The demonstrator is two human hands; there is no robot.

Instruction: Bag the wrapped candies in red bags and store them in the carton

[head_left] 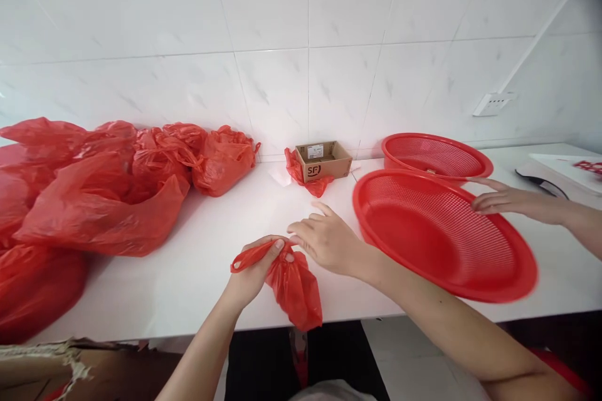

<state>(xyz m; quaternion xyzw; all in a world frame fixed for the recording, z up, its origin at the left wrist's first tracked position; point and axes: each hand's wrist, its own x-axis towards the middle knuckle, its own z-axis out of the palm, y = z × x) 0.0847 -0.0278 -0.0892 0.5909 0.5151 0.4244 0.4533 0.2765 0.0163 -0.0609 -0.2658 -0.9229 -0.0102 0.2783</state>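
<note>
My left hand (256,272) is closed around the gathered neck of a red plastic bag (296,294). A loop of the bag sticks out to the left of the fingers, and its filled lower part hangs over the table's front edge. What is inside the bag cannot be seen. My right hand (329,239) is just to the right of the bag's neck, fingers apart and partly bent. Its fingertips come very close to the bag; whether they touch it is unclear.
Several filled red bags (108,200) are heaped at the left. A small cardboard box (324,166) stands at the back on red plastic. Two red mesh baskets (409,250) are at the right, with another person's hand (512,200) at the nearer one's rim. A torn carton (42,363) is at lower left.
</note>
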